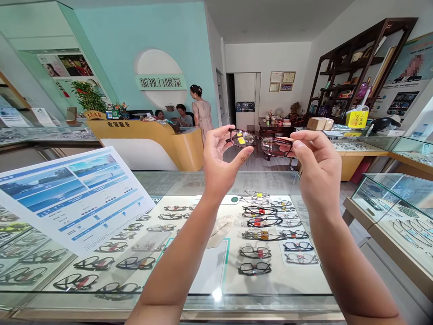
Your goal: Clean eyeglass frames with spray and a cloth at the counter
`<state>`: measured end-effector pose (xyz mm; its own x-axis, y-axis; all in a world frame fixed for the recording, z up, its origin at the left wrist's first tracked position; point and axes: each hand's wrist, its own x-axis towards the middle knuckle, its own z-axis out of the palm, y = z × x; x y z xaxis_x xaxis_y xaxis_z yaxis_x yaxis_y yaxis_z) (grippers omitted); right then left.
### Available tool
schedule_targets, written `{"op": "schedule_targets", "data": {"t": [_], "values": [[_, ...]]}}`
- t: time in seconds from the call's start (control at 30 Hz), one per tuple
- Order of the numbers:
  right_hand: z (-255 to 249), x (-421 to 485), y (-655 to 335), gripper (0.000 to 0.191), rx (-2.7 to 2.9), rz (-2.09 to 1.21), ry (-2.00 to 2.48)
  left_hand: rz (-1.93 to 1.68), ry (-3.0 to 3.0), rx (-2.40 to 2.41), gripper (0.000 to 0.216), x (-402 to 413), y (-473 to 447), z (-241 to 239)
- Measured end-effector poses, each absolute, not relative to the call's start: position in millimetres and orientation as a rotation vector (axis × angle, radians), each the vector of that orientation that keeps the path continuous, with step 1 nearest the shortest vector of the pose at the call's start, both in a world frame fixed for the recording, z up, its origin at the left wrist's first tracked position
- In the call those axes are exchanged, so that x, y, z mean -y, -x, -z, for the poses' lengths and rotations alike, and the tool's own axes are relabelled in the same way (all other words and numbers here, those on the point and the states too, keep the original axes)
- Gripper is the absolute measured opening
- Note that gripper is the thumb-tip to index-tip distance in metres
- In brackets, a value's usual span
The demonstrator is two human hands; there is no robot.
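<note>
A dark-framed pair of glasses [275,147] is held up in front of me, above the glass display counter [189,183]. One lens carries a small yellow sticker [241,138]. My left hand [223,158] is closed on the frame's left end, with the thumb below the lens and the fingers behind it. At the other end my right hand [316,158] pinches the frame's corner between thumb and fingers. Under the counter's glass top lie several rows of eyeglasses [255,268], some with red or yellow tags.
A printed sheet [72,198] lies on the counter at left. Behind a wooden-fronted reception desk [145,135] sit two people; another person [202,110] stands beside it. More glass cases [399,207] stand at right, near a dark wooden shelf [355,67] and a yellow container [357,118].
</note>
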<state>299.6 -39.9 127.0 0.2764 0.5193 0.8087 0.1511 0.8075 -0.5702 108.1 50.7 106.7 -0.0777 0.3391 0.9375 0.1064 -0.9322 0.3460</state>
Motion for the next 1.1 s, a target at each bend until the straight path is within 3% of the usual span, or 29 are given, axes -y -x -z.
{"op": "schedule_targets", "data": {"t": [0.3,0.47,0.9,1.0,1.1], "values": [[-132,36,-317,0.013,1.554,-0.090,0.829,-2.081,-2.375,-0.688,0.062,-31,-97,-117],[-133,36,-316,0.011,1.745,-0.192,0.856,-1.972,-2.589,-0.762,0.056,-13,-96,-126],[-134,28,-320,0.027,1.713,-0.835,0.785,-1.610,-2.196,-0.343,0.073,-42,-104,-110],[-131,24,-320,0.029,1.690,-0.808,0.825,-1.596,-2.144,-0.360,0.073,-45,-108,-108],[-126,18,-320,0.027,1.649,-0.652,0.842,-1.862,-2.060,-0.552,0.057,-35,-115,-108]]}}
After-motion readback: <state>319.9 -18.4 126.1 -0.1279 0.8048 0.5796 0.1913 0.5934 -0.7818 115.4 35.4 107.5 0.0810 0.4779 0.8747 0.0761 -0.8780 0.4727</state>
